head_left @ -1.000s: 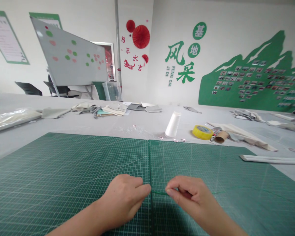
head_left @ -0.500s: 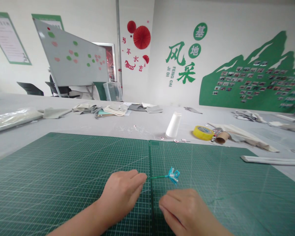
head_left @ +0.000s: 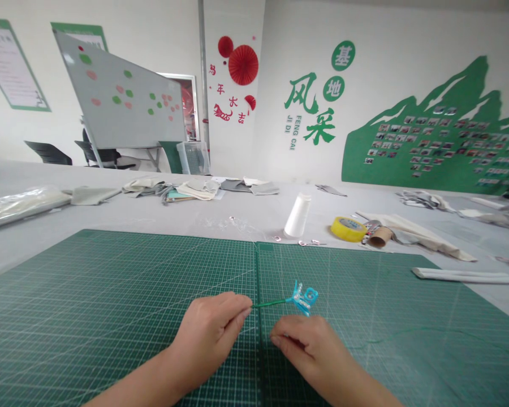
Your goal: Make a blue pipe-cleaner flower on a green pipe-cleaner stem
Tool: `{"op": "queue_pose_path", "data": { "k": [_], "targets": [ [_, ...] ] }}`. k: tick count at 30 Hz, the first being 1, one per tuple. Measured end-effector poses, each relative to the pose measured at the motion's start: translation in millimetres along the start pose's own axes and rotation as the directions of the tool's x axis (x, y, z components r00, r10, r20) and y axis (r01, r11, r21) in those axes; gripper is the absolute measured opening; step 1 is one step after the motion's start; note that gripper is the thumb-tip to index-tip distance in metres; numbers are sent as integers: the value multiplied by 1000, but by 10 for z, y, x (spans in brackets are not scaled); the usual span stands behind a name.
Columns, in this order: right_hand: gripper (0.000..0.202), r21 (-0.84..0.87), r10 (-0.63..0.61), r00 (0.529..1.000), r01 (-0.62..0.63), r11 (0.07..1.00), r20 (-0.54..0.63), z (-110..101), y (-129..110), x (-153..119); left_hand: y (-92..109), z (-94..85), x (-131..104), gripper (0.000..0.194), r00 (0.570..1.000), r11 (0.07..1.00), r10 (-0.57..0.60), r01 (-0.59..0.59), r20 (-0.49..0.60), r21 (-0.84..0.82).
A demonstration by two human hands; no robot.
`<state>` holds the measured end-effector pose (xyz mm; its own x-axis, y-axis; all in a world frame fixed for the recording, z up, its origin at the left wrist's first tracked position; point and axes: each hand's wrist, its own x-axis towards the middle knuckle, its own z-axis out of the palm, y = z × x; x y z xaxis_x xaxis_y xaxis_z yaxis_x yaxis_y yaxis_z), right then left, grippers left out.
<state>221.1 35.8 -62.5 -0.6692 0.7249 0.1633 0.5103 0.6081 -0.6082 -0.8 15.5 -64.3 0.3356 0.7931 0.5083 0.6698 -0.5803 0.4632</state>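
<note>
My left hand [head_left: 214,325] is closed in a pinch on the green stem of a small blue craft flower [head_left: 301,298]. The stem points right, and the flower head has looped, bead-like pale blue and white petals. My right hand [head_left: 303,342] is closed just below the flower head, its thumb and fingertips pressed together. From behind it a thin green thread [head_left: 407,332] trails away to the right; the spot where the fingers pinch it is hidden. Both hands are above the green cutting mats [head_left: 152,271].
Beyond the mats stand a white thread cone [head_left: 297,216], a yellow tape roll [head_left: 348,229] and a cardboard tube [head_left: 380,237]. Small scissors-like pieces [head_left: 309,243] lie by the mat edge. A rolled white cloth [head_left: 462,276] rests at right; fabric scraps [head_left: 199,189] lie farther back.
The flower head has turned about its stem and its petals look more spread. My right hand has shifted slightly left and up. The left hand keeps its pinch on the stem.
</note>
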Motion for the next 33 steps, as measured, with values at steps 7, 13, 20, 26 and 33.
{"op": "queue_pose_path", "data": {
  "k": [7,13,20,26,33],
  "targets": [
    [24,213,128,991,-118,970,-37,-9,99,15,26,-47,-15,23,982,988,152,-147,112,-52],
    [22,290,113,993,-97,952,-37,-61,224,85,79,-87,-15,24,924,953,280,-300,261,37],
    [22,371,185,983,-169,913,-8,-178,174,64,99,-85,-10,21,862,906,334,-405,380,122],
    [21,354,209,978,-192,915,-9,-247,120,34,105,-75,6,18,844,877,335,-442,419,188],
    [24,319,187,980,-157,935,-65,-315,-57,-33,79,-51,10,17,866,866,282,-415,414,279]
  ]
}}
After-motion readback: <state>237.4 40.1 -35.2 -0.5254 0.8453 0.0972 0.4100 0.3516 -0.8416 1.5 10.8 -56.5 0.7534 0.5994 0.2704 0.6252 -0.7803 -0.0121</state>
